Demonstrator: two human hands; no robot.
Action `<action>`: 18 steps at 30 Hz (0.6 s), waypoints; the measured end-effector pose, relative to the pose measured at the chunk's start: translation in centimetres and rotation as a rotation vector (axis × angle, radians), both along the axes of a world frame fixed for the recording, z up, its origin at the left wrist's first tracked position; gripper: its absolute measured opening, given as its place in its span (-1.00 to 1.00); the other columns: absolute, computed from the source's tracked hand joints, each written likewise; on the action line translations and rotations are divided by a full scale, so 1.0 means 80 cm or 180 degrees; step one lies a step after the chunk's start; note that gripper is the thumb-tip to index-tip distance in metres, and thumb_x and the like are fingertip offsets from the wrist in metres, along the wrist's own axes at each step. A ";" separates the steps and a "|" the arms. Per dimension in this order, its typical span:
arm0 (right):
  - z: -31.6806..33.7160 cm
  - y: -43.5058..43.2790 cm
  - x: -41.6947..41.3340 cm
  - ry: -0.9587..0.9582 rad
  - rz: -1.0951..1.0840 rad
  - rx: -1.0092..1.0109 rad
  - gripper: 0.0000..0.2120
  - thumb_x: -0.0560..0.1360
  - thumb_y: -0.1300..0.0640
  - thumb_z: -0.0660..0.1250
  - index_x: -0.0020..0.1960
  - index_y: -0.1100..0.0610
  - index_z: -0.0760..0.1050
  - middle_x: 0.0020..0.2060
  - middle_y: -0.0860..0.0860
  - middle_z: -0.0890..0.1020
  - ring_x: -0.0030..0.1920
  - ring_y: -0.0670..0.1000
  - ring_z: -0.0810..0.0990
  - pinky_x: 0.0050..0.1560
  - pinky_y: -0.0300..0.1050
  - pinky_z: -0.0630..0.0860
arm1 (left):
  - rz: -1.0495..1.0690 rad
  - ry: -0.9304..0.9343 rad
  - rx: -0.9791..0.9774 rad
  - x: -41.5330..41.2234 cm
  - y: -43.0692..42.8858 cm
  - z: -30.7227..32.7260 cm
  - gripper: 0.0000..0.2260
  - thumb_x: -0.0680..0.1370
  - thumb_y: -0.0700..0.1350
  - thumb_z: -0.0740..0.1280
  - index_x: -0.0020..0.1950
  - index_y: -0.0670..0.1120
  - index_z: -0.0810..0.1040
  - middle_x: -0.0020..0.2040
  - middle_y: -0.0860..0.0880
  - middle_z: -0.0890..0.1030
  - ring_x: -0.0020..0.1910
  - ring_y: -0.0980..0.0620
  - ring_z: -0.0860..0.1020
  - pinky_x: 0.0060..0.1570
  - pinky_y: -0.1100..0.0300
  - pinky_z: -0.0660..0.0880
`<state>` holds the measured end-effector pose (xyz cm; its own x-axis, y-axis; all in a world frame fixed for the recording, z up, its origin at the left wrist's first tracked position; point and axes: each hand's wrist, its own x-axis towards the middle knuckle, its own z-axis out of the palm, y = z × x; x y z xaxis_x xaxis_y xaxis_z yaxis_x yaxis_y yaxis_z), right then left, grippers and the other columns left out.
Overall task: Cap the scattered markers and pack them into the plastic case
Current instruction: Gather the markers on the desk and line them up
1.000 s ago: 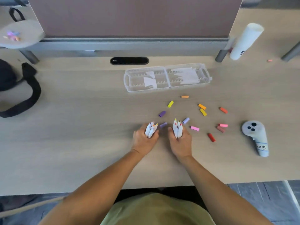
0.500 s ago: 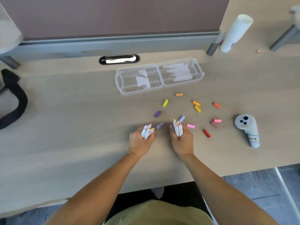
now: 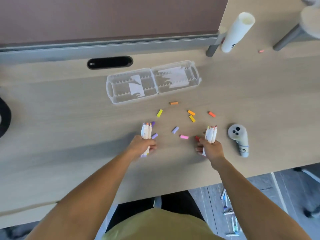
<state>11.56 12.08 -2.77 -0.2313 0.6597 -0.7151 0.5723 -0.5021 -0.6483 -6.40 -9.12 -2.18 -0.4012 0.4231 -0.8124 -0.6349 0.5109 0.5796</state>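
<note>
well, both hands are full. the left hand [image 3: 142,146] is curled round a bunch of white-barrelled uncapped markers [image 3: 146,131], coloured tips pointing to twelve o'clock. the right hand [image 3: 210,149] grips a second white bunch [image 3: 210,134] the same way, at about three o'clock from the first. the clear plastic case [image 3: 110,87] lies open and flat on the pale wooden desk [image 3: 69,118], at twelve o'clock from the hands, with no markers in it.

the loose caps sit between the hands and the case: a yellow cap [image 3: 159,113], a lilac cap [image 3: 175,130], a pink cap [image 3: 184,137] and a small purple cap [image 3: 154,135] just beside the left bunch. several orange ones lie toward one o'clock.

the step in hand looks like the start of capping. i'd put one bunch down flat, so it can't roll off the near edge, and free that hand. then i'd match each cap to its tip by colour and press it straight along the barrel until it seats. with both fists full, picking up a cap could smear ink or drop pens.

compared with half a second ago, the hands have drawn well apart. they were near each other at the middle. now the left bunch is by the purple caps, and the right one is near the grey handheld controller [image 3: 238,135]. the case and the caps look unmoved.
</note>
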 end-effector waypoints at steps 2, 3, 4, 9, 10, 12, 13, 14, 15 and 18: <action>-0.001 0.019 -0.019 0.0070 0.0203 -0.0243 -0.74 0.51 0.24 0.36 0.10 0.41 0.56 -0.22 0.20 0.64 -0.27 0.16 0.63 -0.23 -0.07 0.58 | 0.0003 -0.0035 0.0006 -0.008 0.015 -0.002 -0.54 0.21 -0.11 0.44 0.11 0.08 0.60 0.07 0.08 0.70 -0.14 -0.12 0.58 0.00 -0.05 0.41; 0.000 0.027 -0.030 0.0101 0.0322 -0.0363 -0.74 0.52 0.24 0.35 0.10 0.43 0.56 -0.20 0.22 0.65 -0.26 0.17 0.64 -0.24 -0.08 0.59 | 0.0000 -0.0024 0.0013 -0.012 0.024 -0.002 -0.58 0.18 -0.07 0.45 0.03 0.12 0.64 0.05 0.02 0.71 -0.14 -0.12 0.56 0.02 -0.06 0.42; 0.000 0.034 -0.042 0.0132 0.0426 -0.0475 -0.74 0.52 0.25 0.34 0.10 0.43 0.56 -0.18 0.23 0.65 -0.26 0.17 0.65 -0.24 -0.09 0.60 | 0.0032 0.0006 0.0023 -0.016 0.034 -0.005 -0.66 0.17 -0.05 0.46 -0.07 0.12 0.67 0.05 -0.05 0.71 -0.13 -0.11 0.55 0.06 -0.09 0.44; -0.002 0.057 -0.091 0.0406 0.0690 -0.0971 -0.72 0.53 0.22 0.34 0.13 0.42 0.55 -0.04 0.27 0.68 -0.11 0.18 0.69 -0.01 0.02 0.63 | 0.0219 0.0310 0.0042 -0.041 0.087 -0.006 -0.74 0.23 0.01 0.46 -0.10 0.04 0.72 -0.09 -0.14 0.65 -0.13 -0.07 0.51 0.02 -0.11 0.47; -0.002 0.059 -0.096 0.0410 0.0759 -0.1040 -0.72 0.53 0.21 0.34 0.13 0.41 0.55 -0.04 0.26 0.69 -0.10 0.17 0.69 0.02 0.02 0.62 | 0.0280 0.0312 -0.0034 -0.043 0.096 0.000 -0.73 0.21 0.02 0.47 -0.13 0.02 0.72 -0.15 -0.12 0.63 -0.16 -0.07 0.51 -0.06 -0.06 0.45; 0.001 0.061 -0.100 0.0386 0.0921 -0.1157 -0.78 0.54 0.23 0.33 0.10 0.36 0.55 -0.05 0.25 0.68 -0.09 0.17 0.68 0.06 0.02 0.61 | 0.0380 0.0257 -0.0244 -0.046 0.103 0.004 -0.75 0.15 0.01 0.48 -0.24 -0.05 0.70 -0.23 -0.15 0.63 -0.22 -0.08 0.54 -0.16 0.00 0.43; 0.004 0.060 -0.099 0.0375 0.1025 -0.1244 -0.84 0.54 0.25 0.32 0.06 0.32 0.55 -0.05 0.26 0.67 -0.09 0.20 0.68 0.04 0.03 0.61 | 0.0388 0.0242 -0.0341 -0.044 0.104 0.006 -0.77 0.15 -0.01 0.48 -0.27 -0.09 0.66 -0.27 -0.16 0.64 -0.24 -0.08 0.55 -0.20 0.01 0.44; 0.006 0.058 -0.097 0.0363 0.1170 -0.1376 -0.90 0.54 0.26 0.31 0.03 0.29 0.53 -0.06 0.27 0.67 -0.09 0.22 0.68 -0.01 0.02 0.62 | 0.0365 0.0239 -0.0405 -0.042 0.101 0.005 -0.78 0.16 -0.04 0.49 -0.27 -0.10 0.64 -0.29 -0.17 0.64 -0.26 -0.09 0.56 -0.21 0.00 0.45; 0.009 0.055 -0.095 0.0335 0.1390 -0.1539 -0.92 0.55 0.28 0.29 0.01 0.26 0.53 -0.07 0.27 0.66 -0.10 0.23 0.68 -0.07 -0.01 0.61 | 0.0331 0.0223 -0.0421 -0.039 0.097 0.003 -0.77 0.17 -0.06 0.49 -0.24 -0.10 0.62 -0.30 -0.17 0.64 -0.25 -0.10 0.57 -0.19 -0.04 0.48; 0.008 0.039 -0.097 0.0195 0.2182 -0.2007 -0.83 0.56 0.27 0.29 0.14 0.14 0.51 -0.12 0.27 0.67 -0.15 0.22 0.66 -0.13 -0.03 0.61 | 0.0279 0.0090 -0.0511 -0.033 0.080 -0.004 -0.77 0.32 -0.19 0.52 -0.08 -0.21 0.61 -0.27 -0.17 0.66 -0.22 -0.13 0.61 0.00 -0.15 0.57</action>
